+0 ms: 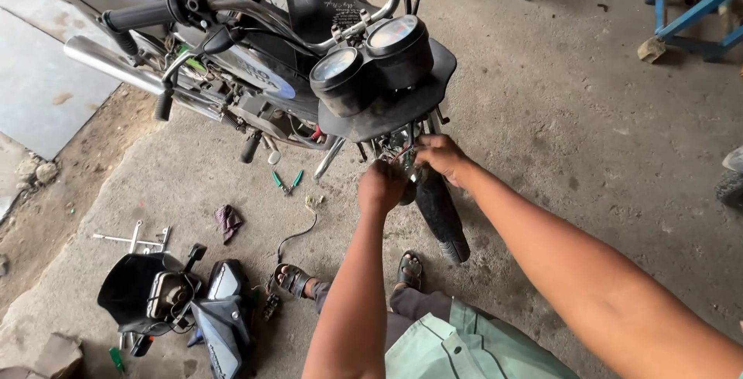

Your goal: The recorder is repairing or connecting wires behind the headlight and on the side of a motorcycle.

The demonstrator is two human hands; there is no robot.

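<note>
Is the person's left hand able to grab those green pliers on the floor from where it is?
Probably yes. The left hand is up at the wires under the gauges, and the green pliers lie on open floor just left of it, with nothing between. It would need to drop down and let go first.

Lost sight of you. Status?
Left hand, right hand both in tangled wiring under black twin-gauge cluster. Grip unclear. Black front tyre beneath hands.

Glossy chrome handlebar (255, 11), matt black plastic gauge housings (371, 66), rough grey concrete floor (588, 116), crumpled cloth rag (227, 221).
</note>
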